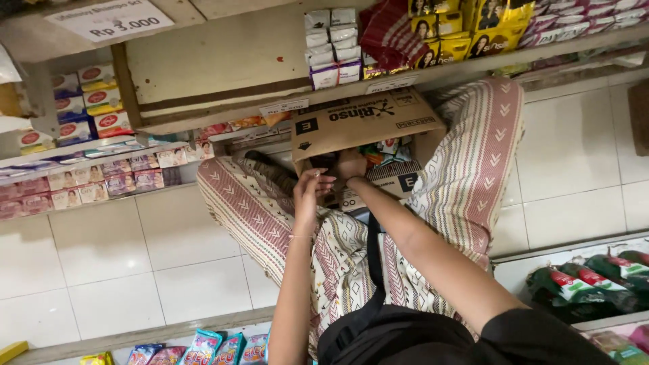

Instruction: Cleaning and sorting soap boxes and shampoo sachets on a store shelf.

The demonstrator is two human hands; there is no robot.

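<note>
Left hand (309, 192), fingers loosely curled, rests empty at the opening of the brown cardboard box (358, 125) on the lap; right hand (350, 164) reaches inside, its grip cannot be told. Leftward shelves carry red-and-white soap packs (94, 101) under a white price sign (108, 19); yellow packets (473, 34) sit upper right, green pouches (581, 284) lower right.

The box (365, 125) is open below its flap; the shelf (270, 101) and knees (473, 155) crowd it closely.

One head-worn view looks steeply down, close over the lap
</note>
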